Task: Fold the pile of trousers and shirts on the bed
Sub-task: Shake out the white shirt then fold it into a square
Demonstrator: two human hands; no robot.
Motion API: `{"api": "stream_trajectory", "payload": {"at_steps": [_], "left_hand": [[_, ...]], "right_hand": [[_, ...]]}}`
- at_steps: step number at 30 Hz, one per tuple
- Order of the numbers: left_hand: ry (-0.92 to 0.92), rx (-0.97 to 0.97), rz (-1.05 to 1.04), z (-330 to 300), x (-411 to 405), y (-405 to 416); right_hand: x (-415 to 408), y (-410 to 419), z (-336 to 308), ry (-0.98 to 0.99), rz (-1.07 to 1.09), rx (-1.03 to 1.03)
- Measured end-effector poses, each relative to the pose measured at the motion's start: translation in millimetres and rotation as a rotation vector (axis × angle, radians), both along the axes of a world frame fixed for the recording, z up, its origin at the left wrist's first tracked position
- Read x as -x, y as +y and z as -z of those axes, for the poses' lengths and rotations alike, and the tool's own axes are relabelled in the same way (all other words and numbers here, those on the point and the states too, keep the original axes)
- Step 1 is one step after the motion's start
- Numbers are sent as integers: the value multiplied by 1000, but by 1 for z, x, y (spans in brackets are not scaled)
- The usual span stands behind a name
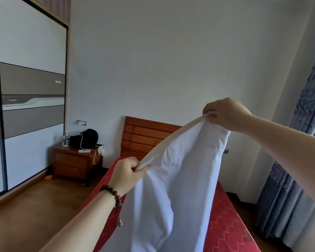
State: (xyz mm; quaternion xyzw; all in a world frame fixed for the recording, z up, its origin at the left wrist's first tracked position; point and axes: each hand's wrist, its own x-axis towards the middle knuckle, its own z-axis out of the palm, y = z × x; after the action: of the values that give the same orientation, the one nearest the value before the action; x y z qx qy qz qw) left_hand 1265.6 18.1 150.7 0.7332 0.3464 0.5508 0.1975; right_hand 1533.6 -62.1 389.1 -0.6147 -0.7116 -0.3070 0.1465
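Observation:
A white garment (pixel 178 179) hangs in the air in front of me, stretched along its top edge between both hands. My left hand (pixel 127 174), with a bead bracelet on the wrist, pinches the lower left end of that edge. Higher up, my right hand (pixel 224 113) grips the right end. The cloth falls down over the red bed (pixel 229 230) and hides most of it. I cannot tell whether the garment is a shirt or trousers. No pile of clothes is visible.
A wooden headboard (pixel 144 135) stands against the white wall. Left of the bed, a wooden nightstand (pixel 75 164) carries a water bottle (pixel 65 139), a black bag (pixel 87 138) and a cable. A sliding wardrobe (pixel 27 99) fills the left wall; blue curtains (pixel 291 188) hang at right.

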Motion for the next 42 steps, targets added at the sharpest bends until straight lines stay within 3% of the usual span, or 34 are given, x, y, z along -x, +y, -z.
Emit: {"api": "stream_trajectory", "payload": {"at_steps": [1, 4, 9, 14, 21, 25, 30, 36, 39, 42], "left_hand": [[-41, 10, 18, 2, 3, 0], [64, 99, 103, 12, 4, -9], [-36, 70, 35, 18, 9, -12], [152, 197, 174, 59, -11, -28], [242, 425, 343, 99, -50, -39], [230, 483, 335, 117, -50, -41], [136, 389, 177, 90, -2, -30], [-8, 252, 45, 31, 66, -23], [155, 260, 91, 24, 94, -51], [201, 203, 32, 23, 127, -83]], "right_hand": [[-1, 1, 1, -2, 3, 6], [-2, 1, 2, -4, 17, 29], [3, 0, 2, 60, -7, 31], [19, -3, 2, 102, 3, 46], [30, -18, 16, 129, 55, 66], [19, -35, 21, 118, 118, 77], [-7, -72, 37, 59, 224, 93], [-10, -101, 62, 226, 226, -29], [1, -119, 86, 185, 289, 106], [16, -143, 101, 260, 237, 13]]}}
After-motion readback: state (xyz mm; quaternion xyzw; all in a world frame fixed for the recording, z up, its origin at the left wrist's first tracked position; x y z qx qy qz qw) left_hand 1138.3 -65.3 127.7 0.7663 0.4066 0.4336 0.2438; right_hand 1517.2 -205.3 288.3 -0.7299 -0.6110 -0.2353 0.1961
